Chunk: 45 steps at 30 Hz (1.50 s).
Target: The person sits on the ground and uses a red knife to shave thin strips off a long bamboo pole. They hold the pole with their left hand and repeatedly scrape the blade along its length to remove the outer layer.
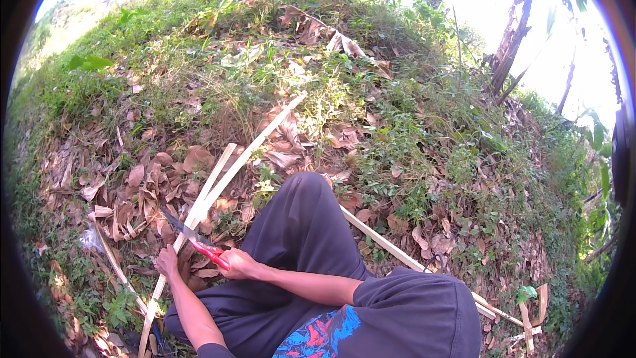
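Observation:
A long pale strip of split wood or bamboo (255, 146) slants across the ground to the left of my bent knee. Beside its upper half runs a shorter pale piece (217, 171), and the two come together near the blade. My left hand (165, 262) is closed on the strip's lower part. In my right hand (240, 264) is a red-handled blade (211, 252), gripped by the handle. Its dark metal lies across the pale wood just above my left hand, pointing up and left. Whether it is a knife or a saw I cannot tell.
Another pale strip (384, 242) lies beyond my legs on the right. Short wood pieces (528, 325) sit at the lower right. A thin stick (114, 262) and a whitish scrap (91, 240) are at the left. Dry leaves and weeds cover the sloping ground; tree trunks (513, 40) stand behind.

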Motion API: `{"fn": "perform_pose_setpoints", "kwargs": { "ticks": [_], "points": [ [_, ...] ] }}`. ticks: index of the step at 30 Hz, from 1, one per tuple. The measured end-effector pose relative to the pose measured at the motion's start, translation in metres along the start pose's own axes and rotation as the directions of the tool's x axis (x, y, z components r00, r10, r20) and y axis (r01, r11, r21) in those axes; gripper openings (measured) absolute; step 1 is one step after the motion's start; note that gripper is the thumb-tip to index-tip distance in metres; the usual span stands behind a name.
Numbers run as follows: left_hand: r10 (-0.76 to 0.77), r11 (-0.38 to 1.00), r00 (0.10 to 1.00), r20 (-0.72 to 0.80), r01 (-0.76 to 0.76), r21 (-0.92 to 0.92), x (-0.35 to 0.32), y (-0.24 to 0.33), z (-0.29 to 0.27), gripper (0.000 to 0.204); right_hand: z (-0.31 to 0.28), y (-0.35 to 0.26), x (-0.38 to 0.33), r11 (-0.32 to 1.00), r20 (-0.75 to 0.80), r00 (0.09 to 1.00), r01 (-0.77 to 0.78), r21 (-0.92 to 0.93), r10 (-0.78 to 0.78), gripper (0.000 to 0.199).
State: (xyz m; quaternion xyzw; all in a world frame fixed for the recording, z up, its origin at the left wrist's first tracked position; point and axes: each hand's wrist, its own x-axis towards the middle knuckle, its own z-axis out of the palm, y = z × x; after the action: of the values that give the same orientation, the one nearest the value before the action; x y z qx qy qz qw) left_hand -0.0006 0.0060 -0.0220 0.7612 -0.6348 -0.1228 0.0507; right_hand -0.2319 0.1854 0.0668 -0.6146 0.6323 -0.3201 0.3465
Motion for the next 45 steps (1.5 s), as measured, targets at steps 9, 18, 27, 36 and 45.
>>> {"fn": "perform_pose_setpoints", "kwargs": {
  "ticks": [9, 18, 27, 36, 45],
  "points": [
    [-0.004, 1.0, 0.999, 0.036, 0.005, -0.027, -0.005, 0.009, -0.008, 0.059, 0.001, 0.007, 0.001, 0.996, 0.029, 1.0, 0.002, -0.09, 0.001, 0.017],
    [0.017, 0.999, 0.999, 0.047, -0.015, -0.03, -0.002, 0.009, -0.005, 0.059, 0.006, 0.018, 0.001, 0.976, -0.056, 0.987, 0.14, -0.169, -0.151, 0.019],
    [0.006, 1.0, 0.999, 0.038, -0.005, -0.028, -0.001, 0.007, -0.004, 0.059, 0.011, 0.024, 0.002, 0.962, -0.074, 0.978, 0.177, -0.207, -0.196, 0.019],
    [-0.028, 1.0, 0.998, 0.057, 0.029, -0.012, -0.002, -0.001, -0.008, 0.061, 0.005, 0.003, -0.002, 0.977, -0.048, 0.986, 0.15, -0.155, -0.159, 0.021],
    [-0.019, 0.999, 0.999, 0.035, 0.021, -0.05, -0.003, 0.003, -0.008, 0.061, 0.005, 0.006, -0.003, 0.998, -0.034, 0.998, 0.056, -0.025, -0.057, 0.02]
  ]
}}
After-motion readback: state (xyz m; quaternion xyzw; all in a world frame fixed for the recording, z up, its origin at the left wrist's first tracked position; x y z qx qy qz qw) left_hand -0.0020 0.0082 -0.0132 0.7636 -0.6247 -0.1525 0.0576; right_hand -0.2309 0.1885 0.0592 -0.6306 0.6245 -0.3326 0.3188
